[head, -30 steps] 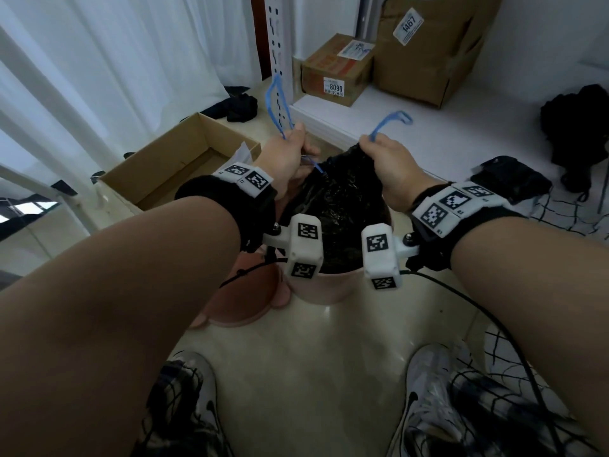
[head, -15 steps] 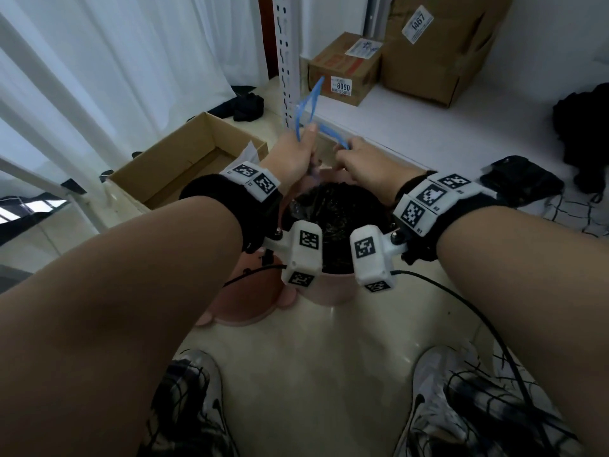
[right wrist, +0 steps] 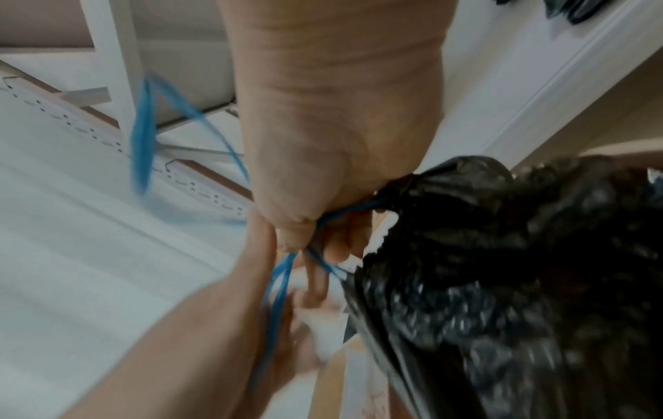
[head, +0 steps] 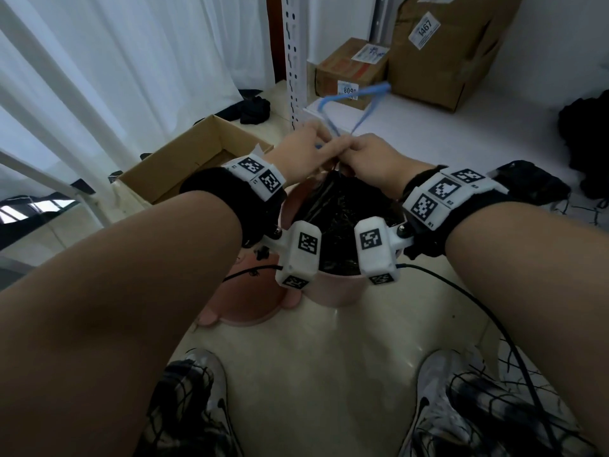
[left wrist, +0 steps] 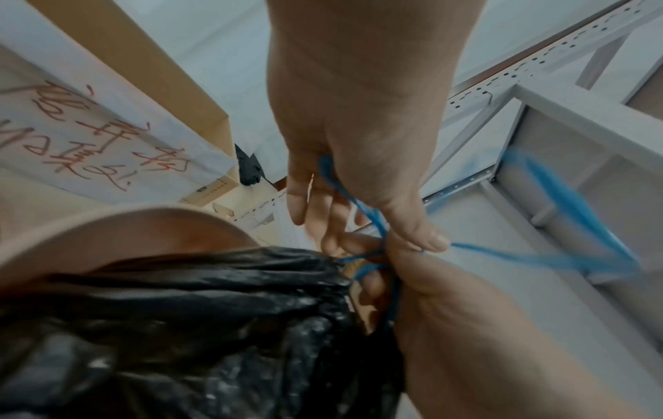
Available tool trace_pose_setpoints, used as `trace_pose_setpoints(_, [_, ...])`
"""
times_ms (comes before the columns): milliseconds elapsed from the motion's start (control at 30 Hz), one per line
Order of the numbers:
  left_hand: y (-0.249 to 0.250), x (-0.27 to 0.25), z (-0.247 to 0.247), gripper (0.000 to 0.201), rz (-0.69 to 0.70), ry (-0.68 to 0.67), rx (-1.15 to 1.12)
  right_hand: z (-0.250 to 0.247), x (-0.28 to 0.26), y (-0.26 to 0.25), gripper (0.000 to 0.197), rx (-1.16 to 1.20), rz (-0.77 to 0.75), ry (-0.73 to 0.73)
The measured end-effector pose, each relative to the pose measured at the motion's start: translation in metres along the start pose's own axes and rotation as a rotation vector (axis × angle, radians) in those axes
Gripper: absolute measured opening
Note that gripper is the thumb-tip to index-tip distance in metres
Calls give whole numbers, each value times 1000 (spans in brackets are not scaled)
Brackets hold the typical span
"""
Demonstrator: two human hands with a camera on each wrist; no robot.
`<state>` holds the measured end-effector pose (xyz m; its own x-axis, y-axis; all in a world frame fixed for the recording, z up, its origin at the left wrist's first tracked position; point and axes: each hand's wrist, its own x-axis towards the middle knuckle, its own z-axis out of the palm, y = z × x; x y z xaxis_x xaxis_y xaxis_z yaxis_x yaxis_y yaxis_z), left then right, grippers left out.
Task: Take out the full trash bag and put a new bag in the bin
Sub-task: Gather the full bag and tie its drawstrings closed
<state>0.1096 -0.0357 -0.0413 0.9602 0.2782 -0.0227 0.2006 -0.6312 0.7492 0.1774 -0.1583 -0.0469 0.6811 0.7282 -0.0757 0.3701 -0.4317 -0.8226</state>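
Note:
A full black trash bag (head: 342,219) sits in a pink bin (head: 333,291) on the floor between my feet. Its mouth is gathered by a blue drawstring (head: 359,103) whose loops stick up beyond my hands. My left hand (head: 309,150) and right hand (head: 369,156) meet above the bag's neck, each pinching the blue string. In the left wrist view the left hand (left wrist: 362,226) has the drawstring (left wrist: 358,209) crossing its fingers at the bag (left wrist: 215,326). In the right wrist view the right hand (right wrist: 315,226) grips the string (right wrist: 280,280) beside the bag (right wrist: 502,269).
The pink bin lid (head: 250,298) lies on the floor left of the bin. An open cardboard box (head: 194,159) stands at the left. A white shelf post (head: 293,61) and sealed boxes (head: 352,70) are behind. A black cable (head: 494,321) trails at the right.
My hands have come together over the bag's mouth, and the two blue loops that were apart now cross above them. The bag's neck is drawn tighter.

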Motion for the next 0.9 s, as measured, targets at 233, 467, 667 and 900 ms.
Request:
trace_pose_setpoints(233, [-6, -4, -8, 48, -27, 105, 36, -18, 3, 10, 41, 176, 102, -61])
trace_pose_setpoints(467, [-11, 1, -13, 44, -183, 267, 229, -30, 2, 25, 37, -74, 134, -113])
trace_pose_setpoints(667, [-8, -1, -9, 38, -155, 288, -413, -28, 6, 24, 36, 145, 258, -38])
trace_pose_setpoints(900, [0, -3, -2, 24, -176, 83, -736, -24, -1, 19, 35, 418, 281, -122])
